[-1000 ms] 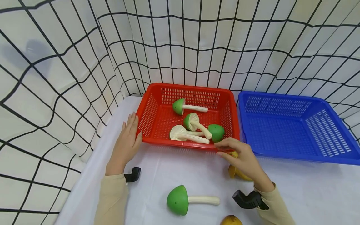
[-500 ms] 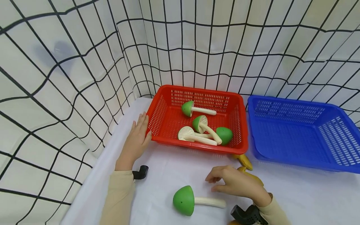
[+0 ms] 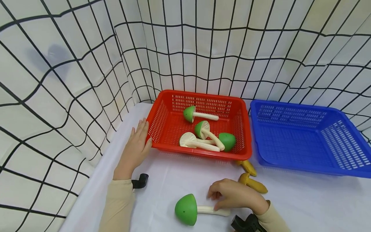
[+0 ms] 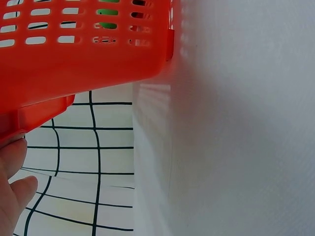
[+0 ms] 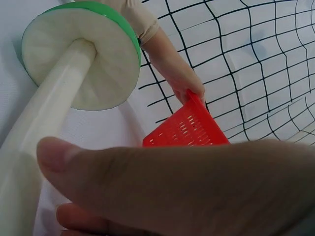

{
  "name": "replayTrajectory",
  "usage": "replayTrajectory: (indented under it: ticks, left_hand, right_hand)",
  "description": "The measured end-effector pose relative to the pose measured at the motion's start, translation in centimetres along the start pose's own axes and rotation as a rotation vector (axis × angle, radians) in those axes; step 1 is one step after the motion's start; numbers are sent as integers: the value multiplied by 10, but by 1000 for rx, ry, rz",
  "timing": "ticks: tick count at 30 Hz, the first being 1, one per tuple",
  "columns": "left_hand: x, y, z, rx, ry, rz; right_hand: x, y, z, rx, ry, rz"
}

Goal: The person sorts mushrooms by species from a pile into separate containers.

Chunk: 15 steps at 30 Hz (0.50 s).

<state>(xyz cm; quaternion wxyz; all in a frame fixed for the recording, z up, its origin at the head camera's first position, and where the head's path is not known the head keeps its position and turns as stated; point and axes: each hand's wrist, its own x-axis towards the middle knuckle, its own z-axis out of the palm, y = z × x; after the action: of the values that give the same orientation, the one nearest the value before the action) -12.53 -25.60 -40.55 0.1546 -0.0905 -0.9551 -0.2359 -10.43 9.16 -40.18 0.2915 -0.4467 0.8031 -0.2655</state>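
My left hand [image 3: 134, 148] rests with straight fingers against the left rim of a red plastic basket [image 3: 200, 154]. In the left wrist view, fingers touch the rim's underside. Several toy mushrooms with green caps and cream stems lie in this basket, among them one mushroom [image 3: 189, 114] at the back. Over the table, my right hand [image 3: 236, 195] hovers at the stem of another green-capped toy mushroom [image 3: 186, 209], fingers bent and thumb at the stem. The right wrist view shows the thumb [image 5: 98, 169] beside the stem, not wrapped round it; the other fingers are mostly hidden.
A blue basket [image 3: 301, 166] stands right of the red one. Two yellow objects [image 3: 253, 184] lie on the white cloth behind the right hand, one partly hidden by the red basket. Black netting over white sheeting [image 3: 203, 48] closes off the back and left.
My right hand has left the red basket's front right corner and come down toward me to the mushroom's stem. The left hand has stayed at the basket's left rim. The view has shifted slightly.
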Motion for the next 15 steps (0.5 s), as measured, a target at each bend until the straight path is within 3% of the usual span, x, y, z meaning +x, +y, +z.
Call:
replayTrajectory:
  ticks: [15]
  left_hand:
    - [2,-1,1,4,-6,5]
  right_hand:
    - [13,-4,17,-97,-86,36]
